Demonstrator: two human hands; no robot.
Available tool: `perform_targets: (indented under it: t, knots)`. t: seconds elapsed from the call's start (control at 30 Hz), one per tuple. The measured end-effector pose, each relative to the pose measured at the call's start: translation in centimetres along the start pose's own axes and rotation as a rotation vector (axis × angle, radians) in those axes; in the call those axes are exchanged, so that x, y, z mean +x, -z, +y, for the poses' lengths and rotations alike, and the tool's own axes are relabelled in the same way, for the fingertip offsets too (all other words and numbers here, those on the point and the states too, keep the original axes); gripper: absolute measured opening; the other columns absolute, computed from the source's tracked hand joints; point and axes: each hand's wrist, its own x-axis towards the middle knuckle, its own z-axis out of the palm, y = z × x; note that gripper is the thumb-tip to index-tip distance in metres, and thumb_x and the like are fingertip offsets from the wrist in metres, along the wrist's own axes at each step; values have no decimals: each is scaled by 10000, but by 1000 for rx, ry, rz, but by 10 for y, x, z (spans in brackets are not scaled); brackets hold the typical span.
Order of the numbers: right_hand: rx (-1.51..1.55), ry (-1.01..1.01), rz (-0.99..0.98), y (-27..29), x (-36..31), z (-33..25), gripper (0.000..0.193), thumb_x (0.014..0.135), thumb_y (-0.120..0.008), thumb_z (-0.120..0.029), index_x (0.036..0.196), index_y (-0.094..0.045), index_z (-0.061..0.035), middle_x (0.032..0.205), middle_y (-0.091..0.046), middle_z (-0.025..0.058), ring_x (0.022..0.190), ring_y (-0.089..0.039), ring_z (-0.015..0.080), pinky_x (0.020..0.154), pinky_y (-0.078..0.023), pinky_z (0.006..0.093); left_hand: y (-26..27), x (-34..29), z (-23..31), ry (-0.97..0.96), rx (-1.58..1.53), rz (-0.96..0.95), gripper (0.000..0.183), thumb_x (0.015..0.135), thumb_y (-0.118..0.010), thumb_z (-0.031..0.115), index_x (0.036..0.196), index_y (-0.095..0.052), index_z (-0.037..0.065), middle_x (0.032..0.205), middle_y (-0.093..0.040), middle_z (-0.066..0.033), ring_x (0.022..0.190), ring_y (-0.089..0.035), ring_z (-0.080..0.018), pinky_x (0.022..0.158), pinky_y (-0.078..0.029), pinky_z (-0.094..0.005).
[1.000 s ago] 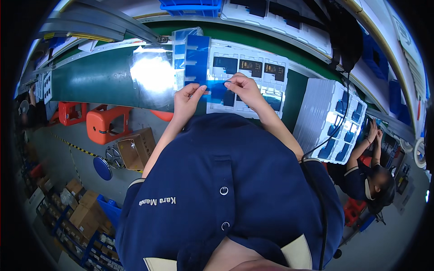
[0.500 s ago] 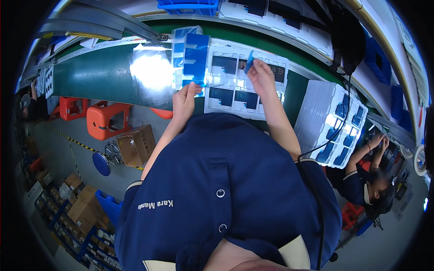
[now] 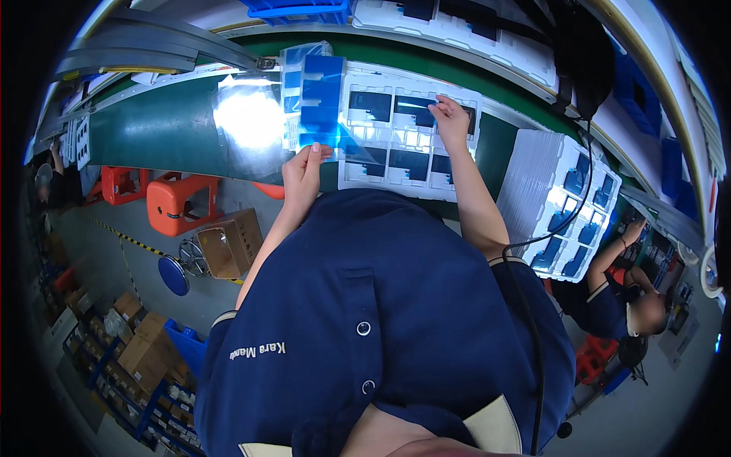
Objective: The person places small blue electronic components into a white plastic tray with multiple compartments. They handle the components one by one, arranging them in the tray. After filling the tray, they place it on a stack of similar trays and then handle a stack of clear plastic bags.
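Note:
A white moulded tray [image 3: 368,179] on the bench holds several flat dark panels in separate compartments. My right hand [image 3: 454,124] is over its upper row, with thumb and forefinger pinched at the right end of a piece of blue film [image 3: 415,102]. That film lies along the dark panel in the upper middle compartment; how far it touches is hard to tell. My left hand [image 3: 303,169] pinches the lower edge of a sheet of blue films [image 3: 320,95] at the tray's left. A clear flap [image 3: 356,150] from this sheet overhangs the tray's left side.
A tall stack of white trays [image 3: 560,206] stands at the right, dark panels in the top one. A black cable [image 3: 585,179] hangs beside it. Clear plastic [image 3: 247,114] glares on the green bench. Another person [image 3: 609,305] sits at far right; red stools [image 3: 179,202] stand left.
My right hand has moved slightly right and lowered the blue film from upright to along the panel. The clear flap now spreads farther over the tray. My left hand keeps its pinch.

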Motion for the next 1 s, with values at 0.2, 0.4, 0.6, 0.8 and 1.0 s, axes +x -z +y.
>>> perform_targets:
  t: [0.2, 0.4, 0.6, 0.8, 1.0]
  knots:
    - [-31, 16, 22, -4, 0, 3, 293, 732, -734, -68, 1009, -657, -12, 822, -687, 84, 710, -626, 107, 684, -491, 224, -2, 0, -4, -3, 24, -4, 368, 961, -467, 249, 902, -647, -66, 823, -680, -126, 790, -640, -158, 747, -492, -275]
    - [-12, 19, 19, -2, 0, 0, 263, 735, -730, -73, 976, -658, 3, 818, -693, 90, 707, -633, 105, 672, -489, 223, -3, -2, -7, -20, 29, -3, 343, 955, -483, 226, 895, -645, -70, 822, -680, -125, 801, -643, -157, 751, -491, -275]
    - [-29, 38, 11, -2, -1, -5, 240, 741, -724, -74, 958, -661, 7, 792, -693, 85, 692, -634, 103, 658, -486, 219, -4, -3, -9, -2, -61, 1, 319, 953, -488, 208, 899, -648, -63, 836, -680, -118, 806, -642, -155, 760, -494, -275]
    - [-76, 58, 34, -3, -1, -5, 224, 740, -720, -72, 942, -665, 7, 783, -691, 95, 680, -641, 120, 652, -495, 231, -5, -3, -8, 5, -53, -4, 316, 951, -494, 210, 905, -649, -62, 839, -680, -117, 808, -639, -149, 763, -490, -269]
    - [-174, 131, 82, -7, -6, -13, 221, 731, -716, -71, 929, -663, 10, 784, -686, 123, 682, -658, 159, 664, -511, 258, -5, -2, -11, -10, -64, 10, 240, 913, -561, 169, 928, -647, -54, 852, -685, -106, 797, -634, -120, 736, -478, -236]
